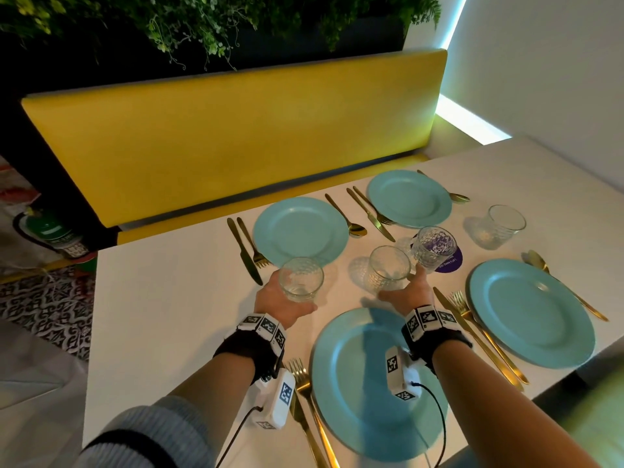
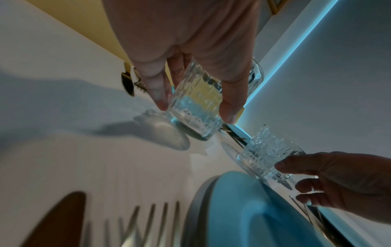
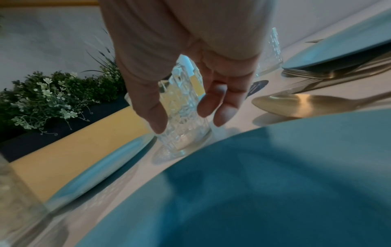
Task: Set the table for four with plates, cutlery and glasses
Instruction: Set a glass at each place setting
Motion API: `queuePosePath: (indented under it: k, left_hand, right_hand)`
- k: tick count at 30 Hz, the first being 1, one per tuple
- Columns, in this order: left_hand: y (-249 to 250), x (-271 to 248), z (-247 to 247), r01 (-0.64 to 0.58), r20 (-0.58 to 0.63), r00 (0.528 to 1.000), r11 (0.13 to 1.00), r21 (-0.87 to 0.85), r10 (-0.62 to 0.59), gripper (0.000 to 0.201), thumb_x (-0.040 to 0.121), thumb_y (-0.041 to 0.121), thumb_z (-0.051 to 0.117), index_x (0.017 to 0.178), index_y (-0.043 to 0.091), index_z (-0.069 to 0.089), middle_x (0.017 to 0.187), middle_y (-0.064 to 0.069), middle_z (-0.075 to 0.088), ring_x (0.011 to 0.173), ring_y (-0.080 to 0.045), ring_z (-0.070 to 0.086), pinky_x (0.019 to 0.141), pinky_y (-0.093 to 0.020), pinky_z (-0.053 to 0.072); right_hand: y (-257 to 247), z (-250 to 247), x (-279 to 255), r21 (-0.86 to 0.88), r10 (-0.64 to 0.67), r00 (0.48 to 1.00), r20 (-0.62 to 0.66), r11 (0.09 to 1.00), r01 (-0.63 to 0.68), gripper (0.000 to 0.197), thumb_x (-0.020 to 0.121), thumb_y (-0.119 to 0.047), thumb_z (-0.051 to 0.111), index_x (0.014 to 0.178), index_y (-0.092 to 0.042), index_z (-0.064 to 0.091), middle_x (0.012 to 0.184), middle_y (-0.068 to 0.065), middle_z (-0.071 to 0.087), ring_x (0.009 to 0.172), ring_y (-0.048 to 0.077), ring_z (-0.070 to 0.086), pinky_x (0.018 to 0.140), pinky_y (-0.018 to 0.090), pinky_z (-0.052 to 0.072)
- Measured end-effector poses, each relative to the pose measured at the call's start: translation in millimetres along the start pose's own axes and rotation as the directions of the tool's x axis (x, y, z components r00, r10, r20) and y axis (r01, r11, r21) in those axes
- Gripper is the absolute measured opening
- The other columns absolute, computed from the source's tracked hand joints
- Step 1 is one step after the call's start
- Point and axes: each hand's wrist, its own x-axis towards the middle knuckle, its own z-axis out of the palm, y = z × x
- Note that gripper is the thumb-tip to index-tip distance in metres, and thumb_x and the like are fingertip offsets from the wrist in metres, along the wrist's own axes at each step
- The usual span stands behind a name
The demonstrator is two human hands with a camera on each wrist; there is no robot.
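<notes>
My left hand (image 1: 287, 304) grips a cut-glass tumbler (image 1: 301, 280) from below and holds it, tilted, just above the white table (image 1: 169, 315), at the near edge of the far-left blue plate (image 1: 300, 228). In the left wrist view, thumb and fingers clasp that tumbler (image 2: 196, 107). My right hand (image 1: 410, 290) curls round a second tumbler (image 1: 388, 268) standing on the table beyond the near plate (image 1: 354, 400); thumb and fingers flank this glass (image 3: 182, 117). Two more glasses stand further off: one on a purple coaster (image 1: 434, 248), one at the right (image 1: 504, 226).
Blue plates also lie at the far right (image 1: 408, 197) and near right (image 1: 530, 312). Gold knives, forks and spoons lie beside the plates, such as a fork (image 1: 304, 383) left of the near plate. A yellow bench (image 1: 219, 136) runs along the far edge.
</notes>
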Motion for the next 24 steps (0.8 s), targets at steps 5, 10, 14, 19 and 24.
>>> queuePosePath:
  k: [5, 10, 14, 19, 24]
  left_hand:
    - [-2.5, 0.6, 4.7, 0.026, 0.010, 1.000, 0.999, 0.020, -0.026, 0.092, 0.064, 0.027, 0.085, 0.141, 0.021, 0.035, 0.138, -0.004, 0.052, 0.128, -0.024, 0.048, 0.104, -0.027, 0.038]
    - [-3.4, 0.2, 11.8, 0.037, 0.004, 0.999, 0.999, 0.036, -0.038, 0.088, 0.061, 0.027, 0.086, 0.137, 0.019, 0.041, 0.134, -0.005, 0.055, 0.125, -0.024, 0.051, 0.102, -0.027, 0.040]
    - [-7.0, -0.8, 19.4, 0.053, 0.010, 0.999, 0.997, 0.055, -0.053, 0.087, 0.061, 0.027, 0.086, 0.135, 0.019, 0.042, 0.131, -0.005, 0.057, 0.123, -0.025, 0.052, 0.102, -0.029, 0.041]
    - [-6.6, -1.8, 21.2, 0.050, 0.014, 0.999, 0.996, 0.072, -0.051, 0.089, 0.061, 0.026, 0.087, 0.136, 0.018, 0.040, 0.133, -0.006, 0.055, 0.125, -0.025, 0.051, 0.102, -0.028, 0.040]
    - [-0.8, -3.4, 19.0, 0.086, 0.067, 0.994, 0.995, 0.054, -0.090, 0.095, 0.060, 0.022, 0.088, 0.139, 0.014, 0.035, 0.137, -0.006, 0.051, 0.127, -0.024, 0.049, 0.097, -0.026, 0.041]
  right_hand:
    - [-0.9, -3.2, -4.6, -0.024, -0.041, 0.999, 0.011, 0.999, 0.041, 0.105, 0.070, -0.016, 0.081, 0.150, -0.016, 0.014, 0.142, 0.013, 0.047, 0.134, 0.031, 0.040, 0.110, 0.039, 0.033]
    - [-1.7, -7.1, -9.4, -0.030, -0.062, 0.998, 0.023, 0.998, 0.063, 0.107, 0.069, -0.016, 0.082, 0.150, -0.016, 0.011, 0.145, 0.010, 0.045, 0.136, 0.030, 0.038, 0.111, 0.038, 0.031]
    - [0.6, -8.6, -13.1, -0.023, -0.072, 0.997, 0.026, 0.997, 0.072, 0.108, 0.069, -0.017, 0.083, 0.150, -0.016, 0.012, 0.146, 0.009, 0.043, 0.136, 0.029, 0.037, 0.112, 0.038, 0.030]
    - [2.6, -13.1, -16.3, -0.019, -0.068, 0.997, 0.041, 0.997, 0.069, 0.108, 0.069, -0.017, 0.083, 0.150, -0.016, 0.012, 0.147, 0.007, 0.041, 0.137, 0.028, 0.037, 0.111, 0.039, 0.031]
    - [2.8, -23.1, -25.9, -0.024, -0.068, 0.997, 0.023, 0.997, 0.069, 0.108, 0.067, -0.016, 0.084, 0.150, -0.016, 0.014, 0.146, 0.009, 0.042, 0.135, 0.029, 0.039, 0.110, 0.040, 0.034]
